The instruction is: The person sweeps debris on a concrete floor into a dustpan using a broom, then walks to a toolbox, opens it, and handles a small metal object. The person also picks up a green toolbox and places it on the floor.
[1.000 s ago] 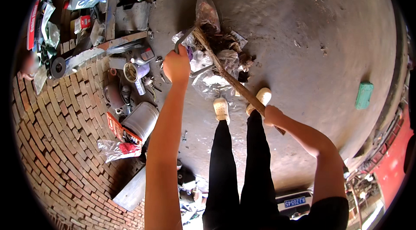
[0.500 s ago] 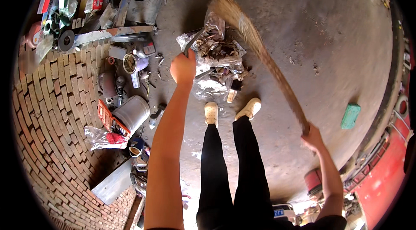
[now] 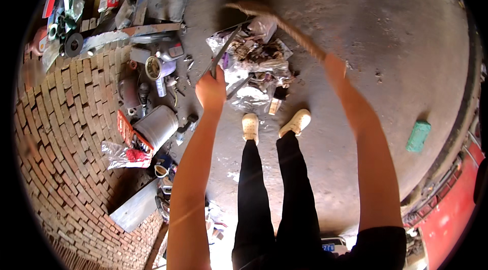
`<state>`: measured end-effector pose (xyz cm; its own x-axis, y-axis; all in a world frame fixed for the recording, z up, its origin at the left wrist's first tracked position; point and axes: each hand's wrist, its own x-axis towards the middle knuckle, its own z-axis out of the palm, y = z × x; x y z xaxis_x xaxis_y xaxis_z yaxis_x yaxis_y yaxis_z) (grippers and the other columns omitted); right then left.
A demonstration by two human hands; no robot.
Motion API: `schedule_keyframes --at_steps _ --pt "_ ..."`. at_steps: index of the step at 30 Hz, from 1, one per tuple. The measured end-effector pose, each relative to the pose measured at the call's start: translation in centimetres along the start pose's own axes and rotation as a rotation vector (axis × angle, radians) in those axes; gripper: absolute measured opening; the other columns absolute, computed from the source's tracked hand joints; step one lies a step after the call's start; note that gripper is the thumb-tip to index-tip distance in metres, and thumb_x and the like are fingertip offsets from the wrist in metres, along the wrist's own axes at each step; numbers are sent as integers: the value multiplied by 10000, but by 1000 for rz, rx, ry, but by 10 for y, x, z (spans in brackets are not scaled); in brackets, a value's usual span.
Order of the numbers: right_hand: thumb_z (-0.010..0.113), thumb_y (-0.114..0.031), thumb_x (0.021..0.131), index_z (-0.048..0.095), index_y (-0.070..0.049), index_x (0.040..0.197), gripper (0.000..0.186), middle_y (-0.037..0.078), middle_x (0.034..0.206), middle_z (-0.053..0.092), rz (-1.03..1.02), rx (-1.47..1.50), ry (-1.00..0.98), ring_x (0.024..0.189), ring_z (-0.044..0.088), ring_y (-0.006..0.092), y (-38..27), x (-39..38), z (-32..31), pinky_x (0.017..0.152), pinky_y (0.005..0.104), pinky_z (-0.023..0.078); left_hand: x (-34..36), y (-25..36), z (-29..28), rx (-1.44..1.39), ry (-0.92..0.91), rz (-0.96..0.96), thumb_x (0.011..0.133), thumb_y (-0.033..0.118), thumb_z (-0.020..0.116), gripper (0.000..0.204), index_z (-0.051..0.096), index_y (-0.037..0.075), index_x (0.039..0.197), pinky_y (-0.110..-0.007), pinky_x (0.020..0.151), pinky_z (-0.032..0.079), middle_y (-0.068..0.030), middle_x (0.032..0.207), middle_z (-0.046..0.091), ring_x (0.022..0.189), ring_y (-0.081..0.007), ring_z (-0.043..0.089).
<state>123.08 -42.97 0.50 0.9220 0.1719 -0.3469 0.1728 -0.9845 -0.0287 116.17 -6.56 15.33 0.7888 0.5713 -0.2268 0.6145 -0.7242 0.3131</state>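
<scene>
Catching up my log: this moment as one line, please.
left hand: gripping metal bar | right hand: gripping stick | stick: far end past trash | trash: in front of shoes

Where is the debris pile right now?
In the head view, the debris pile sits upper centre, right of the left hand and beyond the cream shoes.

- Cannot make out bristles or grain on the brown stick (image 3: 300, 39), smeared by motion blur.
- Cannot count fingers on the right hand (image 3: 334, 69), likewise blurred.
- Cannot trace the grey metal bars (image 3: 226, 51) fully, covered partly by the left hand (image 3: 211, 89).
- Cannot sort the rubbish heap (image 3: 264, 56) into single scraps, too small and tangled.
- Lose the red panel (image 3: 452, 214) at the round rim.
</scene>
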Motion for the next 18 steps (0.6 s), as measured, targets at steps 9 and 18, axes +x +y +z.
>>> schedule_keyframes --at_steps 9,18 --pt "679 -118 650 504 112 989 446 296 922 613 428 619 -831 901 618 400 -172 -262 -12 768 432 511 36 22 9 96 31 -18 842 464 472 509 666 5 737 -485 690 484 -226 745 637 737 -413 622" --pt "636 -119 718 466 76 994 378 248 921 620 367 785 -880 896 628 369 -201 -278 -37 761 437 510 54 16 10 105 44 56 842 495 463 576 652 -45 778 -500 720 469 -263 790 628 804 -443 605"
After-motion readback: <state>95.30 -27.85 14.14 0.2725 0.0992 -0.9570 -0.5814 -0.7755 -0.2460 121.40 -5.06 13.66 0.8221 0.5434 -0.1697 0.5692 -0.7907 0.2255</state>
